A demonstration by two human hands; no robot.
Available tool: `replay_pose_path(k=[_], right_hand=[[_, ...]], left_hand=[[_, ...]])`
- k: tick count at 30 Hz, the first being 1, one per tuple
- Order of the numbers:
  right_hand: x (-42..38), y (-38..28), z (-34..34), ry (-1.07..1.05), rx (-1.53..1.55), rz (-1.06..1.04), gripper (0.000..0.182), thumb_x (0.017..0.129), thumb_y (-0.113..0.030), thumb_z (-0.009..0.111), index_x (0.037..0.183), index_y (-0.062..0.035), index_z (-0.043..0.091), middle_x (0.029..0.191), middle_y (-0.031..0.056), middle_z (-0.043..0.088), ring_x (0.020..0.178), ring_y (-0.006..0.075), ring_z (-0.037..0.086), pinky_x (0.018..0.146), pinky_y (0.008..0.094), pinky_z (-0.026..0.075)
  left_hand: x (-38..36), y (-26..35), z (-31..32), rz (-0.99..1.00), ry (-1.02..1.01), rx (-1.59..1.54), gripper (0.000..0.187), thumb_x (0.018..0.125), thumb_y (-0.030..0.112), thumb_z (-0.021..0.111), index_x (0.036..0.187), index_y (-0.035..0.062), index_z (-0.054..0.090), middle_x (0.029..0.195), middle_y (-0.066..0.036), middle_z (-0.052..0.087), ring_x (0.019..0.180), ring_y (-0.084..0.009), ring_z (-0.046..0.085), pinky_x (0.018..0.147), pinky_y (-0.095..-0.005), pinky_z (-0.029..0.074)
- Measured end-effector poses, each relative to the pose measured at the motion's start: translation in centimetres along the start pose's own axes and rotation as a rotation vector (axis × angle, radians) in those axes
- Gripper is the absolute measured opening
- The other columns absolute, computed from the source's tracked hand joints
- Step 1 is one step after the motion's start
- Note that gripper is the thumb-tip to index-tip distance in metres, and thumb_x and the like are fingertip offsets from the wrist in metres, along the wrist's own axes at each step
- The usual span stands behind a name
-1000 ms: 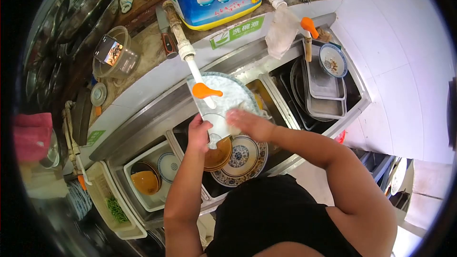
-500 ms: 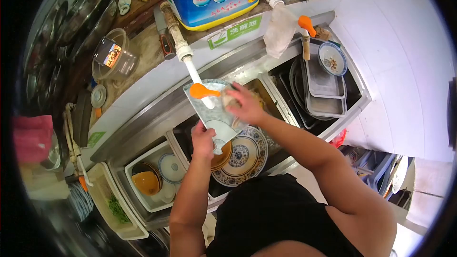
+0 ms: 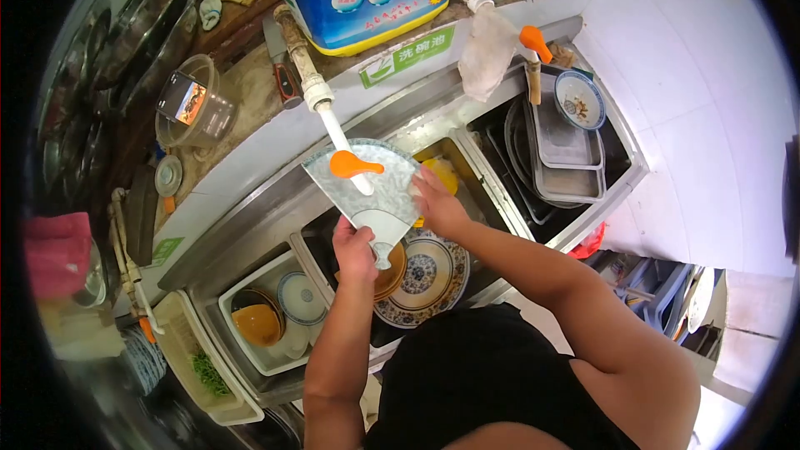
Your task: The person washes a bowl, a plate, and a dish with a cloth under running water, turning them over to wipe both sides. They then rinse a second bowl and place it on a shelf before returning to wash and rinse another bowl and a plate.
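Observation:
My left hand (image 3: pixel 356 252) is closed around the narrow lower end of a fan-shaped plate (image 3: pixel 379 204), pale grey with a marbled surface. The plate is held tilted under the white tap (image 3: pixel 339 135), whose orange handle (image 3: pixel 354 164) covers part of it. At the plate's right edge, my right hand (image 3: pixel 440 204) is closed on a pale cloth-like pad, mostly hidden by the fingers. Below the plate, a blue-and-brown patterned plate (image 3: pixel 442 283) and an orange-brown bowl (image 3: pixel 392 273) lie in the middle sink.
On the left stand a white basin (image 3: pixel 237 342) with bowls and a cream bin (image 3: pixel 179 342) with greens. Metal trays (image 3: pixel 571 179) and a patterned bowl (image 3: pixel 579 100) fill the right sink. A blue detergent jug (image 3: pixel 375 0) and a knife (image 3: pixel 286 75) rest on the ledge.
My right hand has moved from the plate's face to its right edge, slightly down and right. The plate has shifted a little left, and yellow shows in the sink behind it.

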State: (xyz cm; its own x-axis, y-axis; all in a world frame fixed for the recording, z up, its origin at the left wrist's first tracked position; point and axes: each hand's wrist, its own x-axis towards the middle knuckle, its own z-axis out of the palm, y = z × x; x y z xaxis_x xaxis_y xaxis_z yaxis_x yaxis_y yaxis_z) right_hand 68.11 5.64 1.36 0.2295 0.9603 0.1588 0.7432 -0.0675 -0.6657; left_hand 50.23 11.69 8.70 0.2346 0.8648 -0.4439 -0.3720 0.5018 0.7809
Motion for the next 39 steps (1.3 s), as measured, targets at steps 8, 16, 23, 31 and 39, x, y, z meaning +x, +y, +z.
replay_pose_path(k=[8, 16, 23, 31, 39], right_hand=[[6.5, -1.6, -3.6, -0.014, 0.051, 0.058, 0.055, 0.089, -0.017, 0.054, 0.139, -0.0052, 0.036, 0.136, 0.0206, 0.045, 0.123, 0.0360, 0.046, 0.101, 0.0398, 0.040], [9.5, -6.1, -2.4, -0.147, 0.030, -0.177, 0.040, 0.090, -0.033, 0.055, 0.118, -0.0047, 0.051, 0.104, 0.0160, 0.063, 0.089, 0.0365, 0.062, 0.078, 0.0457, 0.049], [6.3, -1.6, -4.5, -0.299, -0.219, 0.345, 0.036, 0.089, -0.033, 0.055, 0.116, -0.0086, 0.052, 0.112, 0.0149, 0.061, 0.095, 0.0364, 0.061, 0.078, 0.0458, 0.050], [7.5, -5.5, -1.9, 0.161, -0.228, -0.343, 0.054, 0.087, -0.028, 0.058, 0.132, -0.0013, 0.044, 0.135, 0.0239, 0.044, 0.127, 0.0385, 0.041, 0.106, 0.0453, 0.033], [1.0, -9.1, -1.3, -0.123, 0.185, -0.368, 0.060, 0.089, -0.027, 0.057, 0.137, 0.0019, 0.036, 0.138, 0.0265, 0.038, 0.125, 0.0426, 0.041, 0.105, 0.0467, 0.034]], left_hand=[[-1.6, -0.7, 0.0, -0.206, -0.129, 0.128, 0.048, 0.065, -0.012, 0.045, 0.112, -0.0032, 0.056, 0.097, -0.009, 0.064, 0.081, -0.0190, 0.063, 0.072, -0.0285, 0.050], [-1.6, -2.8, -1.3, -0.376, -0.307, 0.193, 0.051, 0.063, -0.008, 0.044, 0.112, -0.0011, 0.058, 0.094, -0.006, 0.064, 0.082, -0.0180, 0.062, 0.072, -0.0271, 0.049], [0.0, -2.9, -2.4, -0.305, -0.205, 0.104, 0.053, 0.063, -0.006, 0.043, 0.115, -0.0055, 0.055, 0.099, -0.012, 0.064, 0.087, -0.0247, 0.064, 0.079, -0.0334, 0.051], [0.2, -2.5, -0.9, -0.389, -0.250, 0.058, 0.056, 0.064, -0.005, 0.044, 0.119, -0.0043, 0.051, 0.103, -0.012, 0.062, 0.092, -0.0259, 0.062, 0.084, -0.0361, 0.050], [2.0, 0.7, -1.8, -0.574, -0.299, -0.458, 0.049, 0.073, 0.013, 0.055, 0.120, 0.0034, 0.052, 0.113, -0.012, 0.060, 0.107, -0.0280, 0.057, 0.090, -0.0393, 0.048]])
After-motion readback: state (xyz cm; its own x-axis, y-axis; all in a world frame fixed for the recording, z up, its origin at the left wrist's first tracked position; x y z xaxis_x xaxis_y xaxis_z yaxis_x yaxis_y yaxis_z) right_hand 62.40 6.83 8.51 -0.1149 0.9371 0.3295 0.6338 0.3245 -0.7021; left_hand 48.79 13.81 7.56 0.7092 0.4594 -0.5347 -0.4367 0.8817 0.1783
